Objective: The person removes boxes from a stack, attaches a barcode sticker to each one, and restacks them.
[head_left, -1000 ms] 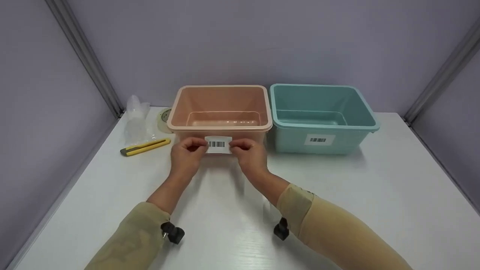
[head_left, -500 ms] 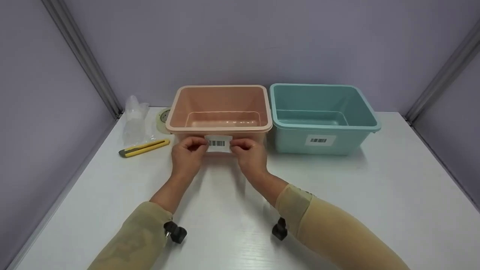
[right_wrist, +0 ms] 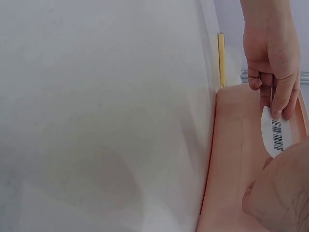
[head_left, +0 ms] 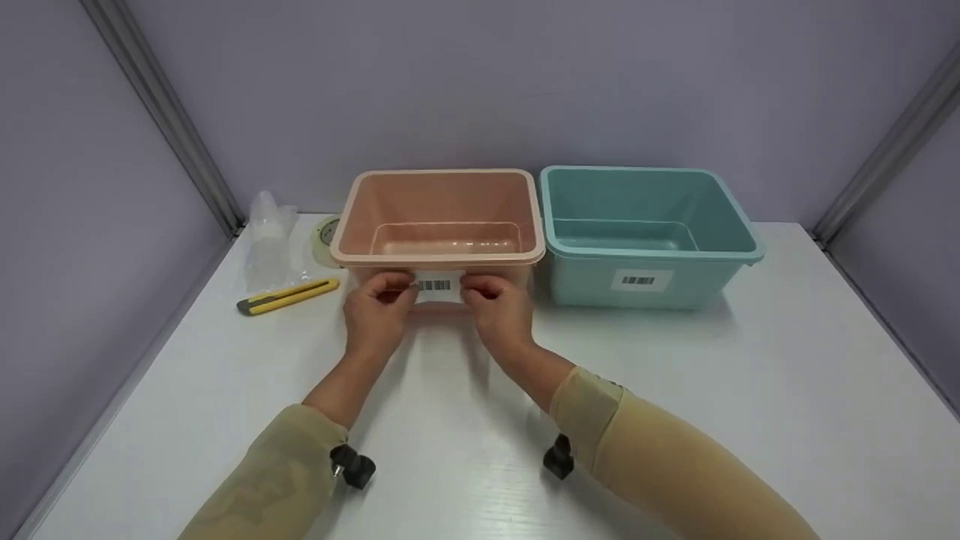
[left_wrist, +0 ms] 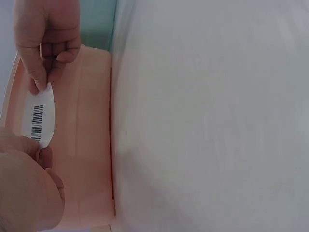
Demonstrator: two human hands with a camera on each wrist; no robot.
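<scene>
Head view shows a yellow utility knife (head_left: 289, 295), a tape roll (head_left: 327, 238) and some crumpled clear plastic (head_left: 268, 238) lying left of the pink bin (head_left: 439, 259), with a teal bin (head_left: 645, 255) just beside it on the right. The tape roll is half hidden behind the pink bin's corner. Both bins look bare inside; the teal one carries its own barcode sticker (head_left: 638, 280). Against the pink bin's front wall, the left hand (head_left: 377, 315) and right hand (head_left: 499, 313) each pinch one end of a barcode label (head_left: 436, 286).
</scene>
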